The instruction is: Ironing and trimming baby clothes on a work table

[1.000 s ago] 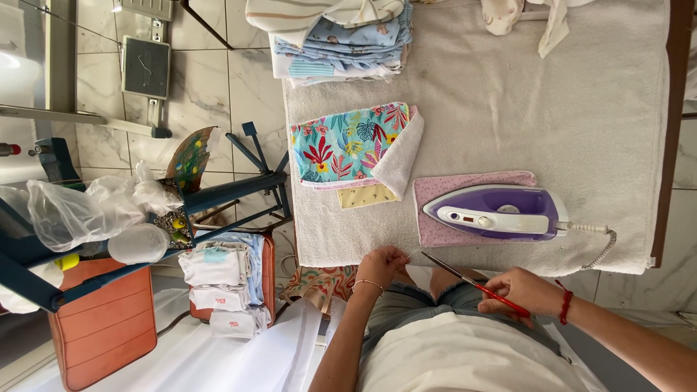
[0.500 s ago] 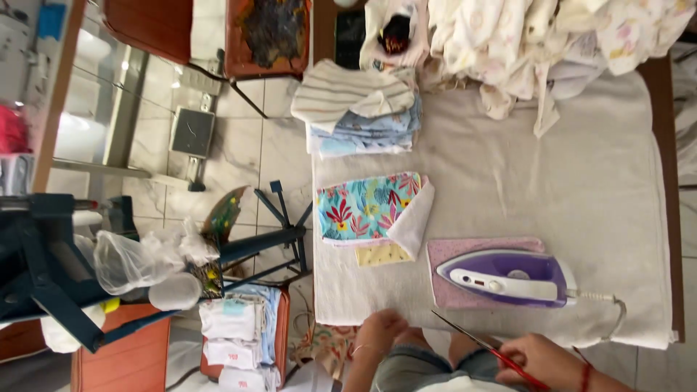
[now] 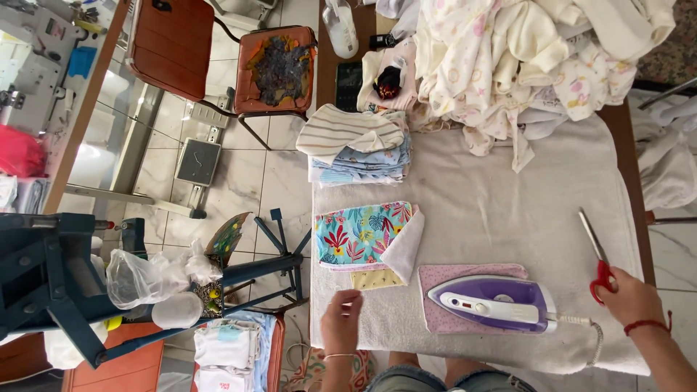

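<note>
Right now the right hand (image 3: 630, 296) is closed around the red handles of the scissors (image 3: 595, 250), whose blades point up and away over the pale cloth (image 3: 501, 210) that covers the table (image 3: 630, 167), near its right edge. Across from it, the left hand (image 3: 341, 318) rests low at the cloth's near left corner, fingers curled loosely; whether it pinches anything I cannot tell, though its fingertips (image 3: 350, 296) sit just below a small yellow patch (image 3: 375, 279). That patch peeks out beneath a folded floral piece (image 3: 363, 234) with a white lining turned back. Between the hands the purple iron (image 3: 492, 303) lies on a pink mat (image 3: 465, 279), its cord (image 3: 592, 341) trailing toward the right wrist. Farther up, a folded stack (image 3: 356, 149) with a striped piece on top sits at the left edge, and a heap of pale clothes (image 3: 537, 58) crowds the far end. Off to the left, a brown chair (image 3: 279, 69) stands on the tiled floor (image 3: 239, 174).
</note>
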